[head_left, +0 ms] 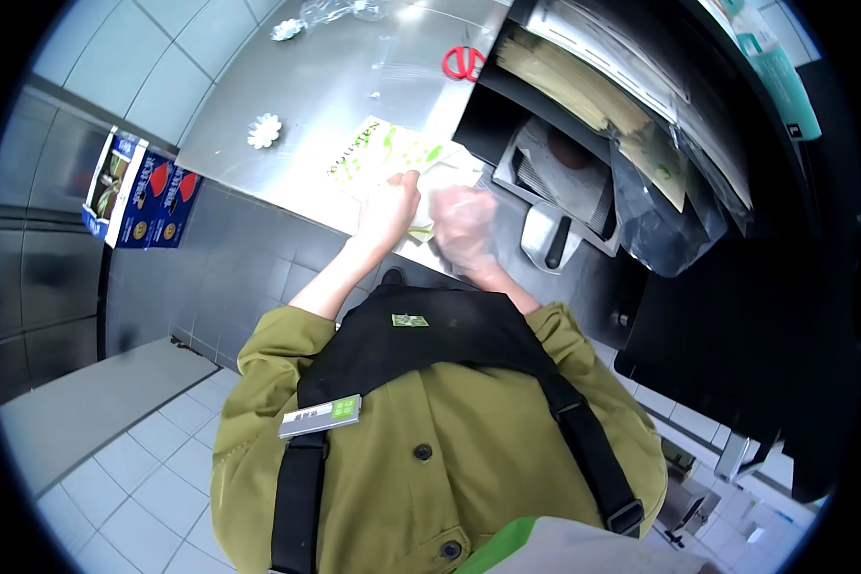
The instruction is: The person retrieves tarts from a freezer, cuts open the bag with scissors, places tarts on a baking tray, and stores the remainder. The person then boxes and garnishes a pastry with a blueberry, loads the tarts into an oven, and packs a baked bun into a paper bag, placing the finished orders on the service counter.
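Observation:
A white sheet of wrapping paper with green print lies on the steel table, partly folded. My left hand is bare and closed, pinching the paper near its front edge. Just right of it, my right hand wears a clear plastic glove; its fingers are curled at the paper's right part and slightly blurred by motion. Both hands are close together, and whatever lies beneath them or inside the paper is hidden.
The steel table carries red-handled scissors and a white fluted paper cup. Right stand a tray, a flat scraper and a rack of paper bags. Blue printed boxes are at left.

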Demonstrator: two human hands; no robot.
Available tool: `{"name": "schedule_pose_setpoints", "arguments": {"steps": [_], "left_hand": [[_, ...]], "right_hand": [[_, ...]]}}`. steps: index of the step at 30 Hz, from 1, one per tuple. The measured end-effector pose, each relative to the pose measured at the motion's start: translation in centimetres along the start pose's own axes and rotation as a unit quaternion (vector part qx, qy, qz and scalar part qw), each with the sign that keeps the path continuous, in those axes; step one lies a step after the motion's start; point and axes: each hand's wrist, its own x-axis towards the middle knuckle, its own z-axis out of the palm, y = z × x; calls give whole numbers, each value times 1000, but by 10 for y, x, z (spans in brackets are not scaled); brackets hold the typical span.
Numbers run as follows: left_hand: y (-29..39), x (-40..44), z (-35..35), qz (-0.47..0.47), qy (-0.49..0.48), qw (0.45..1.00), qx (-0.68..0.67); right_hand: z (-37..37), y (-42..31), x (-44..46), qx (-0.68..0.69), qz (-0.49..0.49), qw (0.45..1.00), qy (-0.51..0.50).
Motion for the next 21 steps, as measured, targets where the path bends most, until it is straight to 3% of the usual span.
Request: {"name": "schedule_pose_setpoints", "arguments": {"steps": [1, 4, 8, 11, 12, 15, 18, 19, 21], "left_hand": [[3, 1, 1, 9, -17, 1000, 11], [14, 0, 0, 47, -57, 997, 19], [31, -2, -17, 78, -76, 994, 27], [20, 10, -20, 52, -21, 998, 39], [15, 13, -26, 26, -6, 999, 30], [13, 15, -34, -6, 25, 999, 46], [7, 14, -27, -8, 32, 999, 42], [5, 13, -23, -11, 31, 999, 42], [2, 12, -18, -12, 35, 999, 40]], "right_hand": [[16, 21, -9, 92, -132, 983, -84], [-3, -15, 18, 177, 97, 964, -174], [17, 19, 21, 12, 128, 953, -274], [52, 30, 32, 166, 71, 951, -250], [49, 33, 28, 187, 88, 933, -295], [-45, 5, 22, 344, 123, 922, -129], [-79, 53, -15, 36, 255, 956, 140], [-78, 90, -28, -62, 276, 942, 182], [-75, 175, -43, -68, 437, 871, 215]]}}
